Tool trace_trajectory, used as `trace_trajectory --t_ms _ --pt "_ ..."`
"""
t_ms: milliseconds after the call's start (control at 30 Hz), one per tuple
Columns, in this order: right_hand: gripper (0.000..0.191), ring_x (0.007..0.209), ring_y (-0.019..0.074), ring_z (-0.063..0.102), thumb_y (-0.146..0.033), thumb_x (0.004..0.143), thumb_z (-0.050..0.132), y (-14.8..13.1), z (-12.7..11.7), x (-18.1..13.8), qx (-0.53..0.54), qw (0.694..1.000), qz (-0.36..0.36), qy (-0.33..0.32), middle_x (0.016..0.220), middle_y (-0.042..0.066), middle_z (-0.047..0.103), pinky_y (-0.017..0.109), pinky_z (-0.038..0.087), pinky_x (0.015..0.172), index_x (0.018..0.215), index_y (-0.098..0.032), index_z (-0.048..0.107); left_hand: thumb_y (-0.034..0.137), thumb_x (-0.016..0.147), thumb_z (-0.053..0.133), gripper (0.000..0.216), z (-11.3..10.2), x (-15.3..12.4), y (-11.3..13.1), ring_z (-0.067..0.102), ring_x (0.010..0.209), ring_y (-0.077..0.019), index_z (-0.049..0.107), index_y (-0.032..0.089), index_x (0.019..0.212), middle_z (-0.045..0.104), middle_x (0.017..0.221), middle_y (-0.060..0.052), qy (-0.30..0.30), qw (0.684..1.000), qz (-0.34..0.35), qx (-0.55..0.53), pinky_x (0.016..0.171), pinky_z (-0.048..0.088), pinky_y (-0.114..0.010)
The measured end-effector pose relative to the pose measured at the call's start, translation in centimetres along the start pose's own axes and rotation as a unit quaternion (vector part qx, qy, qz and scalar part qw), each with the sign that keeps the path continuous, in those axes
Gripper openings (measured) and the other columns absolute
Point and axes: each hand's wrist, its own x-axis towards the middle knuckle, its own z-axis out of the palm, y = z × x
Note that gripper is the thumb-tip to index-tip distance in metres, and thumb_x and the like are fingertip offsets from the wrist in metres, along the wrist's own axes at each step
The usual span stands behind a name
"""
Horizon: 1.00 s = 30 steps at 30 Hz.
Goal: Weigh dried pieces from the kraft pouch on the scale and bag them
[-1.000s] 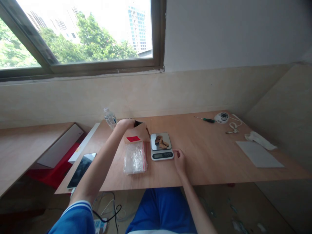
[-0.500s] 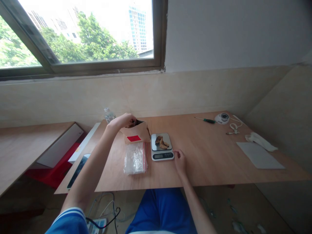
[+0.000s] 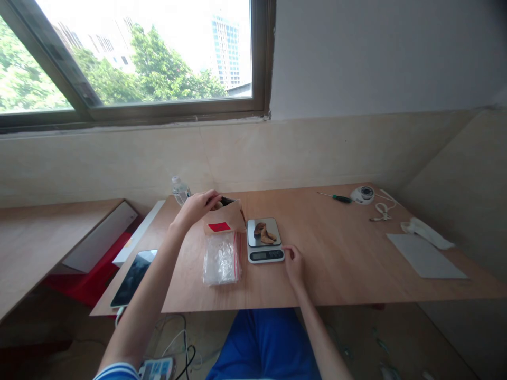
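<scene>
My left hand (image 3: 201, 205) is at the mouth of a brown paper bag (image 3: 233, 214) with a red label. Its fingers are bent together over the opening, and a small pale-brown piece shows under them; what they grip is unclear. A white kitchen scale (image 3: 253, 244) with a steel plate stands right of the bag. Two or so curled, dried brown pieces (image 3: 266, 235) lie on its plate. Beside the scale's front right corner rests my right hand (image 3: 293, 264), fingers curled, with a fingertip at the scale's edge. Nothing shows in it.
Clear zip bags (image 3: 222, 261) lie stacked before the paper bag. At left are a tablet (image 3: 133, 279) on a cable and a plastic bottle (image 3: 181, 191). On the right are a screwdriver (image 3: 341, 199), a dome camera (image 3: 363, 195), a white cloth (image 3: 426, 233) and a grey sheet (image 3: 425, 257).
My left hand has drawn up and slightly back at the bag's mouth, so its fingers show more. My right hand stays by the scale. The view has shifted slightly.
</scene>
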Motion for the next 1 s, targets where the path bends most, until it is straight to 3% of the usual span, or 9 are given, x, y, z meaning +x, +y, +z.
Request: trace_trajectory --t_ms 200,433,633,800,900,1000 --pt "0.023 0.079 0.0223 0.06 -0.031 0.081 0.042 0.1 0.1 0.0 0.0 1.0 0.0 0.005 0.082 0.008 0.066 0.033 0.045 0.072 0.078 -0.018 0.061 0.047 0.09 0.032 0.035 1.0 -0.2 0.1 0.055 0.06 -0.0154 0.054 0.022 0.079 0.062 0.069 -0.001 0.039 0.999 -0.008 0.008 0.055 0.033 -0.023" --pt "0.025 0.078 0.0229 0.06 -0.033 0.08 0.042 0.1 0.1 0.1 -0.005 1.0 0.01 0.002 0.082 0.008 0.066 0.033 0.045 0.07 0.078 -0.018 0.061 0.046 0.089 0.035 0.034 0.6 0.7 0.4 0.057 0.066 -0.0155 0.056 0.022 0.076 0.065 0.074 -0.001 0.062 0.998 -0.013 -0.015 0.059 0.035 -0.022" --pt "0.024 0.079 0.0231 0.059 -0.033 0.08 0.043 -0.2 0.0 0.1 -0.007 1.0 0.018 0.0 0.082 0.008 0.066 0.033 0.045 0.071 0.078 -0.018 0.061 0.042 0.086 0.043 0.029 -1.6 1.7 0.9 0.057 0.065 -0.0144 0.06 0.022 0.075 0.067 0.074 0.0 0.115 0.992 -0.04 -0.015 0.056 0.034 -0.022" --pt "0.024 0.081 0.023 0.059 -0.034 0.079 0.044 -1.2 -0.1 -0.1 0.023 0.999 0.023 0.028 0.083 0.008 0.065 0.034 0.044 0.074 0.077 -0.017 0.061 0.041 0.086 0.045 0.028 -3.7 0.2 4.6 0.055 0.061 -0.0104 0.059 0.02 0.075 0.066 0.073 0.001 0.217 0.97 -0.049 -0.1 0.059 0.037 -0.019" --pt "0.026 0.076 0.02 0.057 -0.037 0.082 0.044 -4.2 -0.1 -0.9 0.068 0.996 0.03 0.045 0.084 0.007 0.063 0.031 0.045 0.069 0.083 -0.017 0.061 0.041 0.087 0.043 0.03 -1.8 -1.8 8.1 0.053 0.058 -0.0089 0.057 0.019 0.072 0.063 0.067 0.002 0.186 0.96 -0.041 -0.203 0.057 0.037 -0.018" --pt "0.033 0.062 0.0138 0.052 -0.042 0.086 0.041 -8.6 0.1 -1.5 0.146 0.987 0.041 -0.043 0.085 0.004 0.061 0.026 0.044 0.057 0.102 -0.019 0.059 0.04 0.087 0.044 0.029 2.6 -3.7 10.8 0.054 0.061 -0.0092 0.057 0.019 0.072 0.063 0.068 0.002 0.079 0.954 -0.031 -0.288 0.059 0.038 -0.018"
